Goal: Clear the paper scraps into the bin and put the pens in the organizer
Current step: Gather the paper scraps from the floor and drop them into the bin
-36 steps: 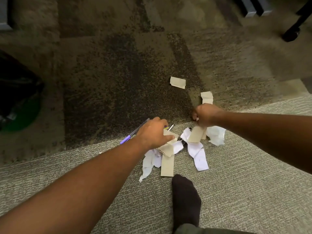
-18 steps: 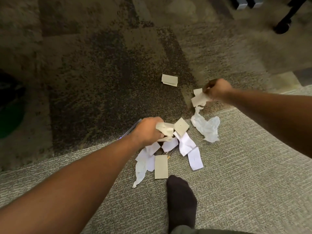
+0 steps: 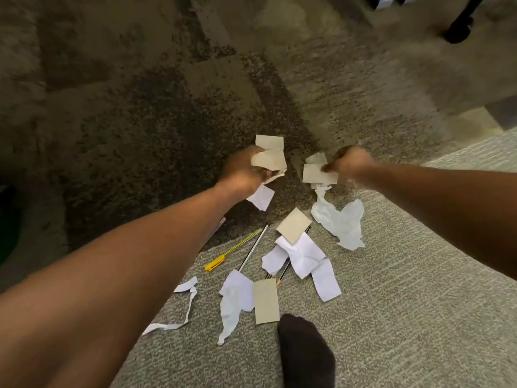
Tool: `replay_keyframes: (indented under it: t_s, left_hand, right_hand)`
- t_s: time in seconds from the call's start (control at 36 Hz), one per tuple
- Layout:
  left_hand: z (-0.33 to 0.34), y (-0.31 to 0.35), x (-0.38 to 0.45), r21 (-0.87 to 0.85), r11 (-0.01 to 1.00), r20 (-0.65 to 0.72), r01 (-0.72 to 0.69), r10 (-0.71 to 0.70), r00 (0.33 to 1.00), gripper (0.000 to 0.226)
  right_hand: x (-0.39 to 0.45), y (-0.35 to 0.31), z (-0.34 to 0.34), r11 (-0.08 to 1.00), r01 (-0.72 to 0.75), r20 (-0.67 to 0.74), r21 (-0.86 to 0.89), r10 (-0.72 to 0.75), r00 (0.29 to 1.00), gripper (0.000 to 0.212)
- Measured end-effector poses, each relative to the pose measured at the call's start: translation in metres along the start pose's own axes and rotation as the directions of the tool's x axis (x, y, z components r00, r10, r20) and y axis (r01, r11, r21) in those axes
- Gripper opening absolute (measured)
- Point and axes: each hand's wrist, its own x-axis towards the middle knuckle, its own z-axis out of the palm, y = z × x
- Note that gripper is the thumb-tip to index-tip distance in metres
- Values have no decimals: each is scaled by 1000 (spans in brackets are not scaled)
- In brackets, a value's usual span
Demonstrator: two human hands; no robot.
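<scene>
My left hand (image 3: 242, 172) grips a bunch of tan and white paper scraps (image 3: 270, 161), held right over a tan scrap (image 3: 269, 141) lying on the dark carpet. My right hand (image 3: 349, 163) pinches several tan scraps (image 3: 316, 172); a white crumpled scrap (image 3: 340, 222) lies or hangs just below them. More white and tan scraps (image 3: 302, 253) lie on the grey carpet below. A yellow pen (image 3: 232, 250), a black pen (image 3: 253, 247) and a pen half hidden under scraps (image 3: 281, 275) lie there. Another pen tip (image 3: 219, 226) shows beside my left forearm.
My dark-socked foot (image 3: 305, 354) stands at the bottom, just below the scraps. A dark and green object (image 3: 8, 228), perhaps the bin, sits at the left edge. A black furniture leg (image 3: 460, 23) stands at the top right. No organizer is in view.
My left hand lifted its bunch of scraps away from the pile, up to the far tan scrap, uncovering the pens. My right hand stays at the right, holding tan scraps.
</scene>
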Motion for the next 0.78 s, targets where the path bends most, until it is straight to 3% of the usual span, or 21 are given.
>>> replay_keyframes:
  t_s: [0.19,0.31,0.44,0.56,0.69,0.78]
  left_hand:
    - [16,5,57,122,991,-82,-50,60,995,40]
    - [19,5,78,212,973,-49,-97,110,993,41]
    - [28,-1,85,329,941,26,-77,72,997,54]
    - [32,1,82,333,938,39,-99,92,995,47]
    - [33,0,76,291,953,52,-88,76,996,45]
    - [36,-2,71,306,948,50,-90,78,996,43]
  right_hand:
    - [5,3,-22,962,45,96,270,-73,993,18]
    - [0,13,-41,936,-34,272,350,-67,960,26]
    - [-16,22,-54,980,-15,466,196,-80,881,15]
    - [-35,26,-46,997,54,549,46,-70,833,12]
    - [-56,28,-20,975,188,527,-118,-99,844,18]
    - [-65,29,-1,890,334,422,-311,-185,888,14]
